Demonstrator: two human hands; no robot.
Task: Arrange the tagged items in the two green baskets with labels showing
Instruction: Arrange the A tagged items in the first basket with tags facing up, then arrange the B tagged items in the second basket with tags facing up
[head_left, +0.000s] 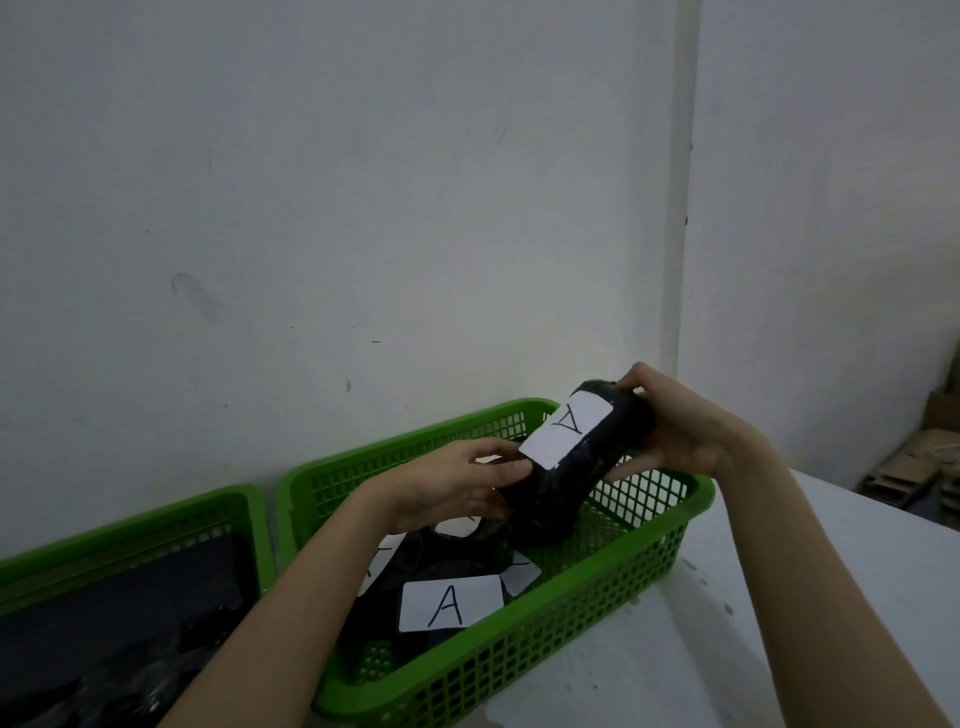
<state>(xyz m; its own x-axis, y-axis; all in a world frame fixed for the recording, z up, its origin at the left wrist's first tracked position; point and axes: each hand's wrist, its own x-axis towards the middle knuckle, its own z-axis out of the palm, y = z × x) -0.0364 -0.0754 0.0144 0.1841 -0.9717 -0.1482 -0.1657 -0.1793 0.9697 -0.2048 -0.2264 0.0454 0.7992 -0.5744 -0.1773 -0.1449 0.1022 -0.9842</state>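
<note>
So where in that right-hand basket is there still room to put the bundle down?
The right green basket has bare mesh floor along its right wall, beside the held black bundle. Its left and near parts are crowded with labelled items. The white table to its right is bare.

There is one view only, from a wide-angle camera worn on the person's head, facing forward and only slightly down, so a pale wall (363, 208) fills the upper half and more. It sits close: both forearms reach in from the bottom edge, and the two green baskets (649, 530) lie low in the picture. The white tabletop (831, 597) runs off the lower right, and straight lines bow towards the edges.
</note>
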